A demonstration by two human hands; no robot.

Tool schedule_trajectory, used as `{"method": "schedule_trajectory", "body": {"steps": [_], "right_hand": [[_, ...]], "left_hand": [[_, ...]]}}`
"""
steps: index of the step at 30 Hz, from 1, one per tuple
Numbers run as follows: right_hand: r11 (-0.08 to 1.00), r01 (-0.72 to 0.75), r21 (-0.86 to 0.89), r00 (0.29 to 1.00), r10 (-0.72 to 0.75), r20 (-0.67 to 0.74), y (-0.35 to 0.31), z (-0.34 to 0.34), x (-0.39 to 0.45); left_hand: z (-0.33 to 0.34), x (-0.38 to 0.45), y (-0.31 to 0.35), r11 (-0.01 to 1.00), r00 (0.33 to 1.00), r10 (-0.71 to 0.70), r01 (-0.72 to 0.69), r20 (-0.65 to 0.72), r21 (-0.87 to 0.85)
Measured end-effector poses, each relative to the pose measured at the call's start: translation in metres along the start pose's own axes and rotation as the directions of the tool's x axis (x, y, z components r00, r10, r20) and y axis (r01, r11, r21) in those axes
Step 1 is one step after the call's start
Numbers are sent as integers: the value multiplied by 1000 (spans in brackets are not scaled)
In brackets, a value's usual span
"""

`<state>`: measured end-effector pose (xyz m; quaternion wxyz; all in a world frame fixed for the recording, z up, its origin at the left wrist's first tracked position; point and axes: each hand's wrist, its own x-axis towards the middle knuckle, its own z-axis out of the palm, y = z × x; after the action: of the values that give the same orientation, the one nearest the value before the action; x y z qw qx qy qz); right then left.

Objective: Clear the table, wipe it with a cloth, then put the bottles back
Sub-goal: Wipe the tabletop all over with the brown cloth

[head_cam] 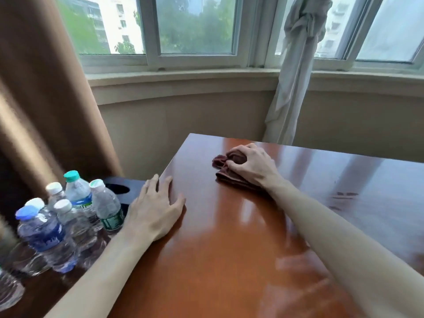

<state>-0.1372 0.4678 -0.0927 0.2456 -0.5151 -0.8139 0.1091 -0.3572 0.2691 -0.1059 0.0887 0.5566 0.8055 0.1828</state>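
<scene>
I count six plastic bottles (68,216) clustered on the low surface at the left, one dark red cloth (226,166), and one glossy wooden table (218,249). Two hands show: one left hand (156,207) and one right hand (252,166). A seventh bottle may sit at the blurred lower-left edge.

Bare forearms, left hand (156,210), right hand (252,166); sleeveless.
</scene>
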Motion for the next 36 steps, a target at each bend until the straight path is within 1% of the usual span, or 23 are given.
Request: {"method": "schedule_trajectory", "body": {"steps": [3, 5, 7, 10, 13, 16, 19, 22, 25, 28, 32, 36], "right_hand": [[996, -92, -20, 994, 91, -59, 22, 3, 53], [988, -144, -52, 988, 141, -68, 30, 9, 83], [983, -168, -74, 984, 164, -64, 32, 16, 96], [981, -172, -84, 984, 167, -64, 29, 18, 88], [983, -168, -75, 985, 164, -51, 15, 15, 53], [992, -98, -79, 995, 98, 4, -11, 4, -8], [995, 32, -92, 999, -28, 44, -42, -10, -82], [982, 162, -98, 985, -155, 80, -67, -20, -145], [974, 215, -75, 974, -209, 82, -71, -23, -161], [986, 158, -53, 987, -156, 34, -53, -18, -124], [995, -40, -94, 999, 37, -29, -3, -8, -31], [979, -140, -150, 987, 126, -101, 26, 6, 60]], "left_hand": [[2, -2, 0, 1000, 1000, -8, 8, -6, -6], [4, 2, -1, 1000, 1000, -8, 8, -16, -2], [4, 5, 0, 1000, 1000, -14, 15, -7, 7], [4, 5, -1, 1000, 1000, -20, 20, -5, -5], [3, 6, -2, 1000, 1000, -10, 10, 9, 6], [1, 6, -2, 1000, 1000, 5, -5, 13, 10], [-1, 3, 1, 999, 999, 33, -33, 7, 6], [-1, -2, 0, 997, 998, 68, -68, 13, 21], [-3, -2, -3, 995, 995, 97, -97, 11, 21], [-2, -2, -4, 994, 994, 107, -107, 5, 13], [1, -2, -7, 993, 993, 114, -114, -4, -5], [4, 6, -7, 996, 996, 82, -82, -25, -14]]}}
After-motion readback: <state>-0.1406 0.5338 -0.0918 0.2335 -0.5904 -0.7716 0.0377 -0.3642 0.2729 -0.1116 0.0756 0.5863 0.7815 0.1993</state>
